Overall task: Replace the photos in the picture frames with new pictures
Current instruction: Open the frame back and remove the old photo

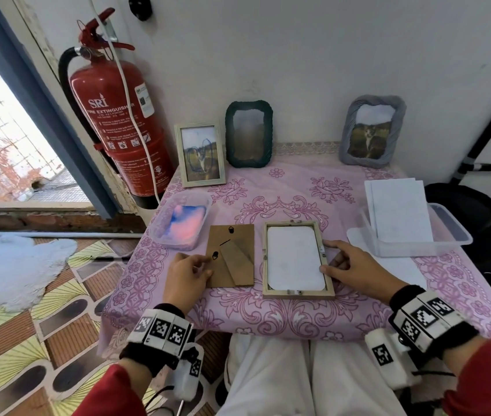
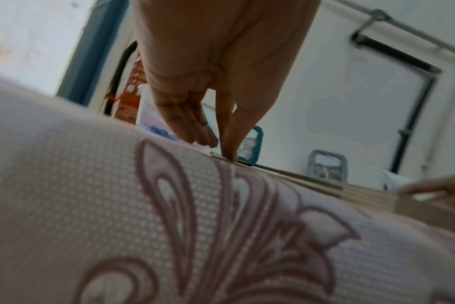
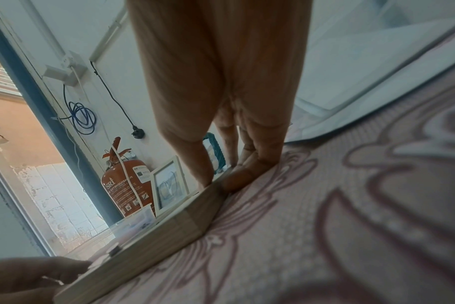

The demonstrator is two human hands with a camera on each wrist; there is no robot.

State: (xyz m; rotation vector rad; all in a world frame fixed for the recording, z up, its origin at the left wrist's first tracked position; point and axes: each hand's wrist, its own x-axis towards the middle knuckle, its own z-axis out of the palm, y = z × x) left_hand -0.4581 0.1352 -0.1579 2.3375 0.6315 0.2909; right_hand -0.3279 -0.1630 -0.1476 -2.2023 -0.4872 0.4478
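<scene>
A pale wooden picture frame [image 1: 297, 259] lies face down on the pink flowered tablecloth [image 1: 298, 193], and a white sheet with round corners [image 1: 293, 258] sits inside its open back. Just to its left lies the brown cardboard backing board with a fold-out stand [image 1: 231, 255], flat on the cloth and a little apart from the frame. The person's left hand [image 1: 188, 277] pinches the near left edge of this board between thumb and finger, so it is holding the board. The right hand [image 1: 355, 270] rests against the frame's right side, with its thumb on top of the rim and its fingers beside the frame, steadying it. The step in hand looks like closing up the frame. Next, the board likely needs lifting, sliding over the white sheet and lining up inside the rim, then the small metal tabs [image 1: 294, 292] turning to lock it. Three other frames stand by the wall.
</scene>
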